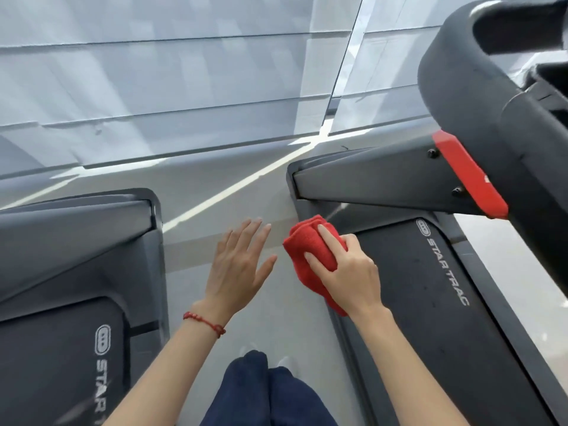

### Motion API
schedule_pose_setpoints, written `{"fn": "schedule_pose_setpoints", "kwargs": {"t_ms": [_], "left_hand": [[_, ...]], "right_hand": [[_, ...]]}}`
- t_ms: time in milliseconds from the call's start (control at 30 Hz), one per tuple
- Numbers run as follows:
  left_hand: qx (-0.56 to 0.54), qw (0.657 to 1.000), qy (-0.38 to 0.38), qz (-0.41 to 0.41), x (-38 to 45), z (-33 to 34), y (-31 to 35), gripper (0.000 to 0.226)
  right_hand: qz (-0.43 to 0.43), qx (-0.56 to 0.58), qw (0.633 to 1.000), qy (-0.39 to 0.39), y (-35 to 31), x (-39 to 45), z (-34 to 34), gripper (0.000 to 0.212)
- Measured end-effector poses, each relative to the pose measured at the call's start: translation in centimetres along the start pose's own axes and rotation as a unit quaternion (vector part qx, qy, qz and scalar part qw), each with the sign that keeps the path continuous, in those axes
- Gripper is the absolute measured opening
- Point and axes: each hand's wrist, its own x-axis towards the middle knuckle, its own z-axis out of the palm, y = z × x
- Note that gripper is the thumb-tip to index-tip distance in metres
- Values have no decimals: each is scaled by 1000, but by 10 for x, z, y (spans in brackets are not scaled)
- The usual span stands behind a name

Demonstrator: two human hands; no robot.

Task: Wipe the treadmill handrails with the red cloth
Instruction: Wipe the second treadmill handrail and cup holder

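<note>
My right hand (347, 273) grips a folded red cloth (307, 242) and holds it in the air over the left edge of the right treadmill's deck (430, 287). My left hand (241, 262) hovers open beside it, fingers spread, holding nothing; a red string bracelet circles that wrist. The right treadmill's dark grey handrail (479, 75) curves down from the upper right corner, well above and to the right of the cloth. A grey upright with a red band (467, 176) slants from the handrail toward the deck's front.
A second treadmill (76, 272) with a Star Trac belt stands at the left. I stand on the grey floor strip (215, 198) between the two machines, my dark blue trouser legs (267, 392) at the bottom. A papered window wall (184, 72) fills the top.
</note>
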Motion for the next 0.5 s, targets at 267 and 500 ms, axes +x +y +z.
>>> {"fn": "schedule_pose_setpoints", "kwargs": {"t_ms": [267, 500], "left_hand": [[6, 999, -47, 8, -35, 28, 27, 52], [-4, 992, -111, 54, -47, 46, 50, 54]], "right_hand": [[76, 48, 996, 27, 42, -53, 23, 58], [174, 50, 983, 43, 60, -92, 27, 57]]}}
